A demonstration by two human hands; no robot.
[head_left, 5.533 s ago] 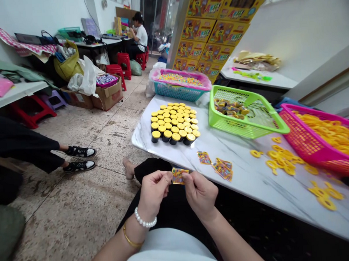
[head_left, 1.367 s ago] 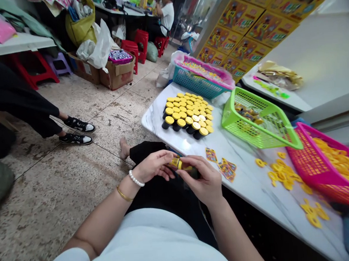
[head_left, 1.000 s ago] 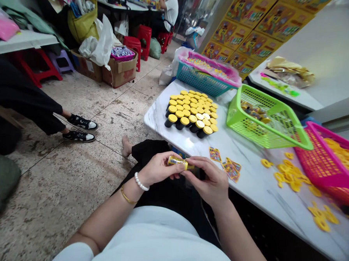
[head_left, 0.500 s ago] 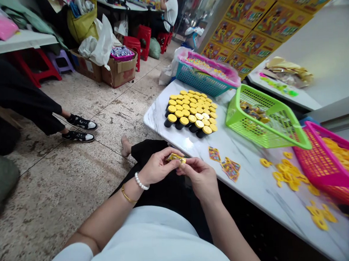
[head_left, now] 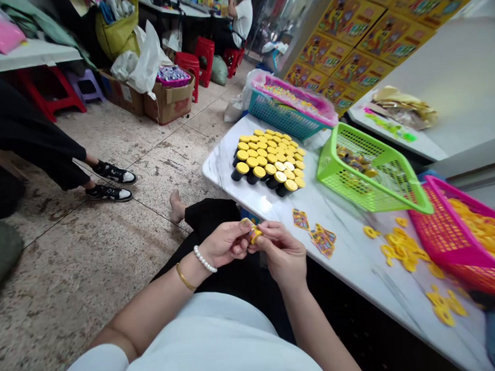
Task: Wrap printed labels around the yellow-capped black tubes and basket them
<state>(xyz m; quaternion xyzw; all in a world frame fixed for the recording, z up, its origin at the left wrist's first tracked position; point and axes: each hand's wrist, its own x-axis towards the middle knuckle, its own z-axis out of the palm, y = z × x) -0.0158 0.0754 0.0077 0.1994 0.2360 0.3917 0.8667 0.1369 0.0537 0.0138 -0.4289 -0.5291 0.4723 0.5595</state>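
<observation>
Above my lap, my left hand (head_left: 224,245) and my right hand (head_left: 285,253) meet, fingers closed in a pinch. Between their fingertips is a small yellow piece (head_left: 255,236) with a dark printed patch; fingers cover much of it, so its exact kind is unclear. Just right of my hands, several printed cards or stickers (head_left: 323,241) lie on the marbled white table (head_left: 269,206). Farther back on it stand many black tubs with yellow lids (head_left: 254,162), packed in rows. Loose yellow plastic rings (head_left: 404,246) lie toward the right.
A green basket (head_left: 372,193) holds small packed items. Beside it, a pink basket (head_left: 453,235) is full of yellow rings. A teal basket (head_left: 277,116) stands at the back, near stacked yellow boxes (head_left: 349,19). A seated person's legs and shoes (head_left: 110,184) are at left.
Both hands have turned the small yellow piece between the fingertips. My left fingers have curled in, and a pale edge now shows by the left thumb. The view has shifted slightly.
</observation>
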